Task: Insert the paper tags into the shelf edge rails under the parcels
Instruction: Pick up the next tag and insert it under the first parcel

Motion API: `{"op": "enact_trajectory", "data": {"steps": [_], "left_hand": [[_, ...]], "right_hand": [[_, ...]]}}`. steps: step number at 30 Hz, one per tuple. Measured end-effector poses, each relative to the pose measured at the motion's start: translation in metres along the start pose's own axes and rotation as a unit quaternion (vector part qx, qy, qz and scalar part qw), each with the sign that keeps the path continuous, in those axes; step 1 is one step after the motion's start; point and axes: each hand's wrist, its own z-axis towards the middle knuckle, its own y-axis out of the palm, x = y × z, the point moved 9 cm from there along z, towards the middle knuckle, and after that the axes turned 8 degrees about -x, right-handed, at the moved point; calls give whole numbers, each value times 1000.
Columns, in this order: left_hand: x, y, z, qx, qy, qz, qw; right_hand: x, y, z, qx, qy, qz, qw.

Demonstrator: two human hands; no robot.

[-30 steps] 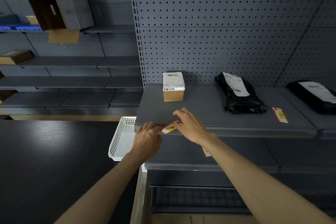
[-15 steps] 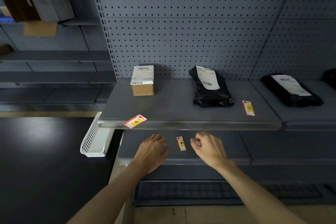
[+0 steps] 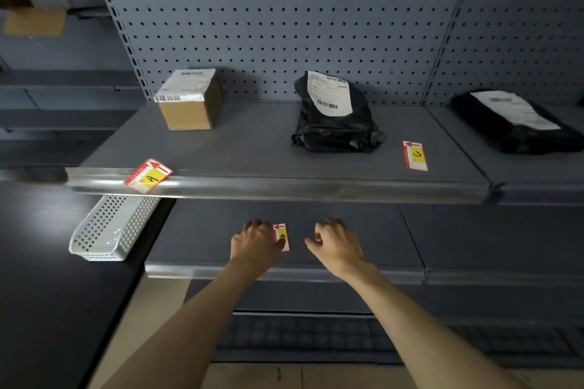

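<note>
Grey steel shelving fills our view, and we count two shelves that matter: the upper shelf (image 3: 252, 148) carrying the parcels and the lower shelf (image 3: 347, 230) where our hands work. Along the upper one runs the clear edge rail (image 3: 316, 191), with a second rail (image 3: 316, 275) fronting the lower one. We count three parcels: one cardboard box (image 3: 189, 101) at the left, one black bag (image 3: 333, 114) in the middle and another black bag (image 3: 518, 120) at the far right. One white mesh basket (image 3: 110, 227) sits on the dark table beside the shelving. Tags number three: tag A (image 3: 148, 175) lies skewed across the rail below the box, not seated as far as we can judge; tag C (image 3: 415, 156) lies flat on the upper shelf right of the middle bag; the third tag (image 3: 281, 236) lies on the lower shelf. Our left hand (image 3: 256, 246) curls over that tag's left edge, fingers bent and touching it, though we cannot tell whether it is pinched yet. Our right hand (image 3: 338, 245) hovers nearby, loosely curled and holding nothing. We judge the step to be picking up this tag; next we need a clean pinch, then a lift to the rail beneath the middle bag.
</note>
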Motion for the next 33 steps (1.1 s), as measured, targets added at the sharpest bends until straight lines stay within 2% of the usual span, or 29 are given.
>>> {"op": "enact_trajectory", "data": {"steps": [7, 12, 17, 19, 22, 27, 29, 33], "left_hand": [[-15, 87, 50, -44, -90, 5, 995], [-19, 111, 71, 5, -137, 20, 990], [-24, 117, 83, -8, -160, -96, 982], [-24, 115, 87, -11, -133, -187, 973], [-6, 98, 76, 9, -42, -277, 960], [43, 41, 21, 14, 119, -286, 951], [56, 14, 1, 17, 148, -275, 950], [75, -24, -37, -26, 157, -240, 958]], "right_hand": [[21, 71, 31, -13, -16, 1, 1000], [33, 98, 38, 14, -36, 2, 999], [45, 105, 39, 29, -28, 2, 999], [48, 101, 37, 29, -25, 16, 999], [50, 84, 28, 29, -18, 69, 997], [46, 40, -1, 1, -11, 139, 990], [46, 15, -20, 14, 0, 168, 986], [41, -28, -60, 20, -2, 218, 976]]}}
